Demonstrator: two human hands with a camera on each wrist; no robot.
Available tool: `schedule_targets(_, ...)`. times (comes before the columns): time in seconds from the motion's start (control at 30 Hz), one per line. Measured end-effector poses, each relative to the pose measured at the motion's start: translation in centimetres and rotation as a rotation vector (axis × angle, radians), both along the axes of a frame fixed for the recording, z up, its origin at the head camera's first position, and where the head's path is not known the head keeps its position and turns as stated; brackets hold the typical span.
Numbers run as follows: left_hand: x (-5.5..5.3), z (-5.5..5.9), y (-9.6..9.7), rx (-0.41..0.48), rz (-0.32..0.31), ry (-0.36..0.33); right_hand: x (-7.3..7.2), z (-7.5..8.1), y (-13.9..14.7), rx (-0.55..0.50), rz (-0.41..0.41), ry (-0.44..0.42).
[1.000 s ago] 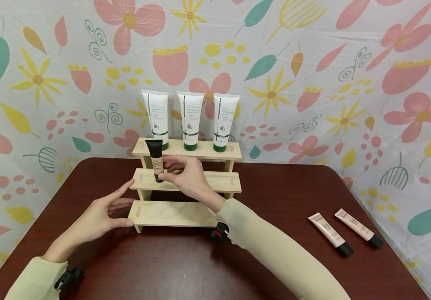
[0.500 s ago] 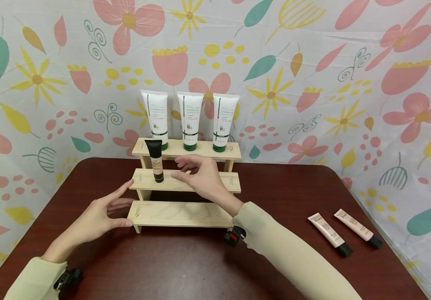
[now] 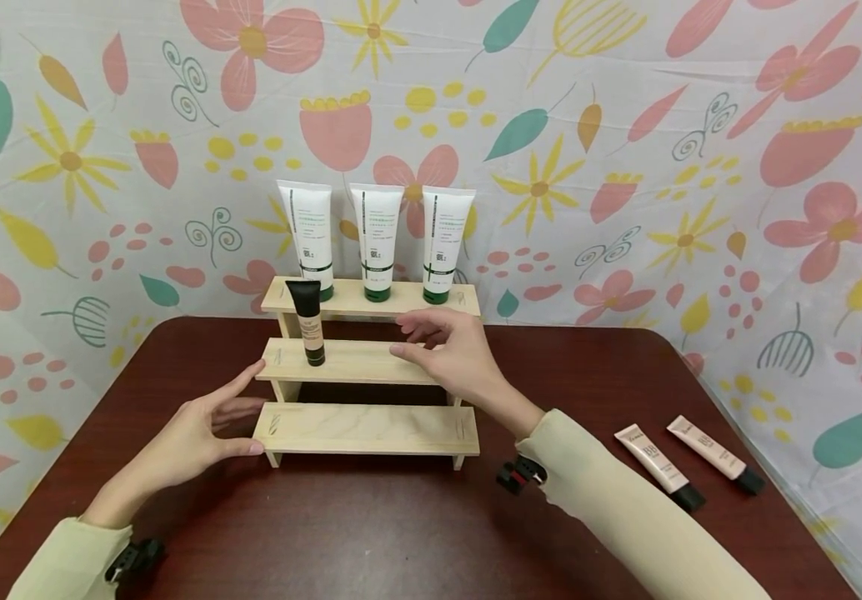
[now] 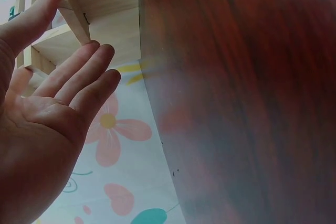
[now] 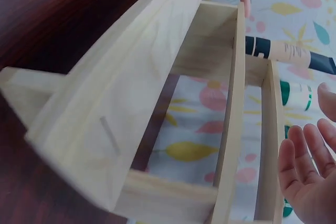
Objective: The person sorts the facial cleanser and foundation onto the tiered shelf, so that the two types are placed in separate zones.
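Observation:
A three-tier wooden display rack (image 3: 371,427) stands on the table in the head view. My left hand (image 3: 187,437) has its thumb and fingertips at the rack's left end; the left wrist view shows the fingers (image 4: 92,80) extended beside the wood. On the middle tier, toward the left, a small beige tube with black ends (image 3: 313,333) stands upright. My right hand (image 3: 461,354) hovers over the right half of that tier, fingers loosely bent around nothing. The right wrist view also has this hand (image 5: 315,182) empty, apart from the beige tube (image 5: 291,53).
Three white tubes with green caps, left (image 3: 311,237), middle (image 3: 378,237) and right (image 3: 446,242), line the top tier. Two beige BB cream tubes, one nearer (image 3: 656,458) and one farther (image 3: 710,448), lie on the dark table (image 3: 371,533) at right. Floral cloth (image 3: 588,83) hangs behind.
My right hand has released the beige tube, which stays standing on the middle tier, and has drawn away to the right. My left hand keeps its place at the rack's end.

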State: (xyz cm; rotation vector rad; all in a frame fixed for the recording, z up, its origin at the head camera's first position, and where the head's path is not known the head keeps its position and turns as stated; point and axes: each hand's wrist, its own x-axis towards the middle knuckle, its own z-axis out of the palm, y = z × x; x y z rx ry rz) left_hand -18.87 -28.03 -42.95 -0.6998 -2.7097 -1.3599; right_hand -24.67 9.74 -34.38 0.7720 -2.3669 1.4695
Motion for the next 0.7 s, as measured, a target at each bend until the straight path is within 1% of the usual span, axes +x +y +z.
schedule_targets(0.2, 0.0, -0.1, 0.0, 0.004, 0.003, -0.001, 0.8, -0.6, 2.5, 0.002, -0.042, 0.057)
schedule_targets(0.33, 0.0, -0.1, 0.0, 0.0, 0.003, -0.006, 1.6, -0.9, 4.2, -0.011, -0.057, 0.087)
schedule_targets(0.43, 0.0, -0.1, 0.0, -0.001, 0.002, -0.009, 2.3, -1.1, 5.6, 0.0, -0.078, 0.106)
schedule_targets(0.57, 0.0, -0.1, 0.0, -0.004, 0.007, -0.009, 3.0, -1.4, 7.2, 0.011, -0.107, 0.101)
schedule_targets(0.7, 0.0, -0.1, 0.0, -0.013, 0.013, -0.017, 3.6, -1.8, 8.8, 0.017, -0.134, 0.073)
